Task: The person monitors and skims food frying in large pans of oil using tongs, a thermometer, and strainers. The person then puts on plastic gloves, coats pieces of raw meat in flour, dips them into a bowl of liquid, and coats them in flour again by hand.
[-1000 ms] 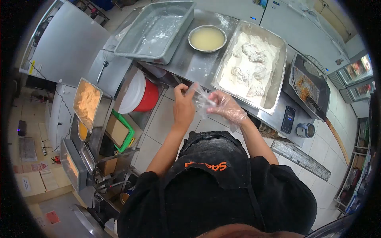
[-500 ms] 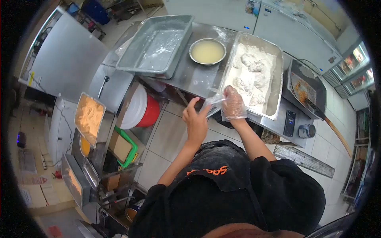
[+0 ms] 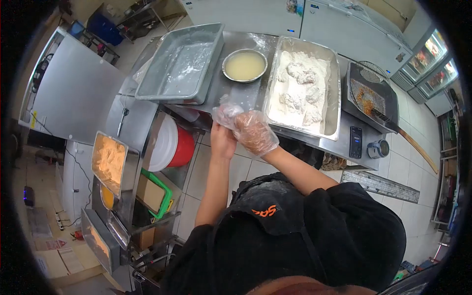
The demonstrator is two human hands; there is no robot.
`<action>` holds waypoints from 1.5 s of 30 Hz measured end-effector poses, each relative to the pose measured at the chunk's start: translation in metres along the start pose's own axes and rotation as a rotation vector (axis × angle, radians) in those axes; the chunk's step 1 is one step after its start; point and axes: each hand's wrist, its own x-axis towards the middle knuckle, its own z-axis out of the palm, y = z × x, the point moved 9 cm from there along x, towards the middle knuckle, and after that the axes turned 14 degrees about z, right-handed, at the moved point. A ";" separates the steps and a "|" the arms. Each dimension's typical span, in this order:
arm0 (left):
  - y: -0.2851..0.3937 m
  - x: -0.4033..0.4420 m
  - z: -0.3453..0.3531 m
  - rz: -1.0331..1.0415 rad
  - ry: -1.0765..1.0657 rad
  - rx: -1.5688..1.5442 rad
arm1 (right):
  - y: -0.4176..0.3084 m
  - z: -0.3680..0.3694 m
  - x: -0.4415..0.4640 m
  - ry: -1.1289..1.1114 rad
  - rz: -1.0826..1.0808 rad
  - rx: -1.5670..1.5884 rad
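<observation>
My right hand [image 3: 254,133] wears a clear plastic glove, its fingers closed on the crumpled plastic at my left hand. My left hand [image 3: 223,140] points up with its fingers partly inside a second clear plastic glove [image 3: 228,114]; its wrist is bare. Both hands meet just off the front edge of the steel table [image 3: 246,96]. Beyond them stands a metal bowl of pale yellow liquid [image 3: 245,66]. Right of the bowl, a steel tray [image 3: 337,93] holds white flour with several coated pieces [image 3: 294,102].
A grey tub [image 3: 179,66] stands at the table's left. On the right are a dark pan with a wire strainer [image 3: 368,98], a phone [image 3: 356,142] and a can [image 3: 378,149]. A red bucket [image 3: 183,147] and a tray of orange powder [image 3: 109,162] are at the left.
My hands have come together, and the loose plastic glove has gone from hanging between them to covering my left fingers. The view has shifted slightly.
</observation>
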 end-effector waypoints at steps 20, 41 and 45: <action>0.153 0.049 0.074 0.403 -0.433 -0.142 | -0.118 -0.055 0.069 0.160 -0.268 0.220; 0.131 0.089 0.009 0.592 -0.132 0.038 | -0.116 -0.002 0.070 0.128 -0.169 0.127; 0.107 0.099 0.029 0.737 -0.257 0.867 | -0.108 -0.016 0.076 0.181 -0.350 0.119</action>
